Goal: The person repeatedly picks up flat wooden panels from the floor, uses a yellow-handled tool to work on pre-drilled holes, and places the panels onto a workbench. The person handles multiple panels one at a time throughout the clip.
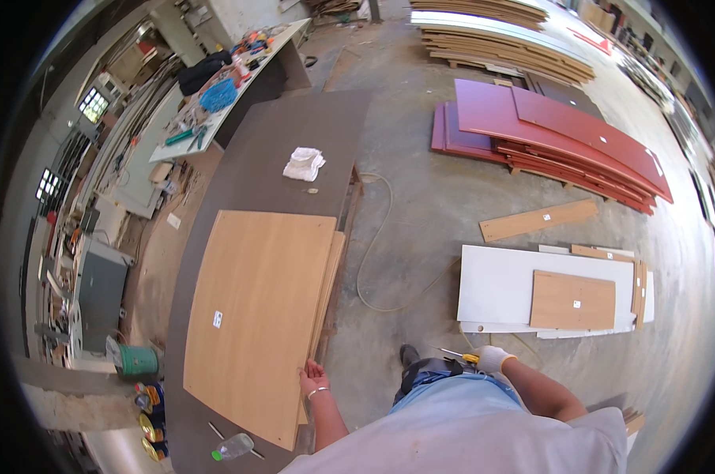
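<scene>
My bare left hand (314,379), with a band at the wrist, is at the right edge of a wood-coloured panel (255,316). Its fingers are curled at that edge, near the corner closest to me. This panel lies on top of others like it, on a dark brown table (302,118). In a white glove, my right hand (493,359) is closed around a yellow-handled screwdriver (470,358) in front of my waist. Its metal shaft points left, clear of the panels.
A clear bottle (233,447) with a green cap lies on the table's near end; a folded white cloth (304,163) lies farther along. Right on the floor are white boards (496,284), a loose wooden strip (539,220) and red panels (563,122). A hose (360,268) curves across the floor.
</scene>
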A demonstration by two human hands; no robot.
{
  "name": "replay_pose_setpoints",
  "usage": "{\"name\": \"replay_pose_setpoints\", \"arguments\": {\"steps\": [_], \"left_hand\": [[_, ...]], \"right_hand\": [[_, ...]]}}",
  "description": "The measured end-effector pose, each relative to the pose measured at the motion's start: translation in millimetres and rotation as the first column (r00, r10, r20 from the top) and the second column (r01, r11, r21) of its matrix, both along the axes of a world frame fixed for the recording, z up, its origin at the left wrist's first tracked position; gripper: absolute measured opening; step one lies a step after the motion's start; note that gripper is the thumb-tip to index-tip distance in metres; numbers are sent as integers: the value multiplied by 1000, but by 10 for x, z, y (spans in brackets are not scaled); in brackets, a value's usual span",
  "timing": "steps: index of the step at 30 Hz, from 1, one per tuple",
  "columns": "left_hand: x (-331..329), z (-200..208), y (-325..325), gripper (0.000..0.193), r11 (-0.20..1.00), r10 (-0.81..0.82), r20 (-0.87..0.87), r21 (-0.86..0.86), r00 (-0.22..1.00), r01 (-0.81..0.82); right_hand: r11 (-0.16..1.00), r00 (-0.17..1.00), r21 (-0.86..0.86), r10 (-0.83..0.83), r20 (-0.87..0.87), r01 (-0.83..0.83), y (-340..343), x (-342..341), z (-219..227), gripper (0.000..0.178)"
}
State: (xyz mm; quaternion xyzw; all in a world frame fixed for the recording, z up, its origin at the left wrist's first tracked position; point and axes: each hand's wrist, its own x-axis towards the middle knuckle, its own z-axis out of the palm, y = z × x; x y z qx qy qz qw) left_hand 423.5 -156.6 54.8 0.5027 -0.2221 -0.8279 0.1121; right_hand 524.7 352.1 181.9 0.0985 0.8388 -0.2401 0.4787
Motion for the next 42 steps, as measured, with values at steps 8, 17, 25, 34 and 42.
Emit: {"name": "replay_pose_setpoints", "arguments": {"steps": [8,17,25,34,42], "left_hand": [[96,100,247,49,996,-44,13,-72,999,45],[516,-86,1564,34,770,-592,218,-134,776,624],[1325,-59,4911,37,-507,-828,391,-215,-402,834],[1939,-269,6310,34,-839,-539,508,-250,-672,484],[1863,-974,6254,24,-901,-415,594,-164,-689,401]], "right_hand": [[999,988,14,-49,-143,51,396,423,-157,32],[968,946,-241,-137,-293,65,1068,1439,-180,29],[951,940,-124,-301,-161,284,1722,2698,-374,29],[612,584,-146,-789,-192,777,2418,3954,-771,28],[-18,-17,66,-1000,-16,998,1978,4493,-1078,23]]}}
